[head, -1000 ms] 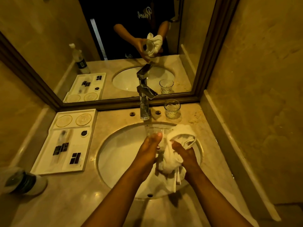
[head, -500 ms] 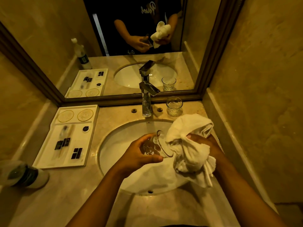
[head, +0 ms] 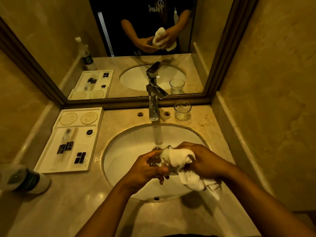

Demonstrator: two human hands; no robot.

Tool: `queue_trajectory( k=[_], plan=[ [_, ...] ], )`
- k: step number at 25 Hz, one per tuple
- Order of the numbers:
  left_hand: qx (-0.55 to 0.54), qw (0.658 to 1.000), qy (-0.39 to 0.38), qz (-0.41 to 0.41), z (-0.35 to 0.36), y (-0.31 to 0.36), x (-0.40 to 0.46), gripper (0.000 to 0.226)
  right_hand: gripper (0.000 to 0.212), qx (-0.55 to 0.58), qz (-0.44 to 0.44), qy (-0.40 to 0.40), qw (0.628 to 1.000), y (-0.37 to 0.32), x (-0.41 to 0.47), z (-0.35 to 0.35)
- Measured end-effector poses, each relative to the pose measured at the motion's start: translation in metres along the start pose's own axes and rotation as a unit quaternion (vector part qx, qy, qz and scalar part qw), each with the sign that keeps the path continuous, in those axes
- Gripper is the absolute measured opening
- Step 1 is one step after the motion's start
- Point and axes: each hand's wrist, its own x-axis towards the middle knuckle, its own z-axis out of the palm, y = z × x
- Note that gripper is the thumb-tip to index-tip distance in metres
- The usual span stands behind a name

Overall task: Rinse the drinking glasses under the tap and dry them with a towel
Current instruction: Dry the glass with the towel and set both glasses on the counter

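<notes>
Over the white sink basin (head: 123, 151), my left hand (head: 147, 170) grips a clear drinking glass (head: 156, 160) lying on its side, mouth pointing right. My right hand (head: 203, 159) holds a white towel (head: 179, 159) and pushes a wad of it into the glass's mouth; the towel's tail hangs below toward the basin. A second clear glass (head: 182, 109) stands upright on the counter to the right of the chrome tap (head: 154, 103). No water runs from the tap.
A white amenity tray (head: 49, 161) with small black packets and round coasters lies left of the basin. A plastic bottle (head: 25, 180) stands at the counter's left edge. A framed mirror (head: 51, 86) backs the counter; marble walls close both sides.
The towel was bunched beside the glass half a second ago; my right hand has since moved left and pressed it into the glass's mouth. Both hands shifted slightly toward the basin's middle.
</notes>
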Motion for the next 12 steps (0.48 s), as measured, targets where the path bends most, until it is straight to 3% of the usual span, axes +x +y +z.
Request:
queue_trajectory(
  k=[6,9,10,12],
  plan=[
    [0.007,0.999,-0.015,-0.029,-0.0025,-0.0101,-0.0054,0.060,0.030,-0.077,0.020,-0.096,0.992,-0.0067,-0.0005,0.0015],
    [0.048,0.998,-0.004,-0.026,-0.0062,-0.0107,-0.0070,0.052,0.063,0.090,0.110,-0.139,0.980,-0.0073,-0.0059,-0.0009],
    [0.051,0.998,-0.004,-0.025,-0.0063,-0.0106,-0.0064,0.051,0.064,0.136,0.120,-0.135,0.974,-0.0074,-0.0058,-0.0014],
    [0.047,0.999,-0.001,-0.024,-0.0056,-0.0096,-0.0051,0.050,0.038,0.121,0.101,-0.130,0.979,-0.0100,-0.0039,-0.0003]
  ],
)
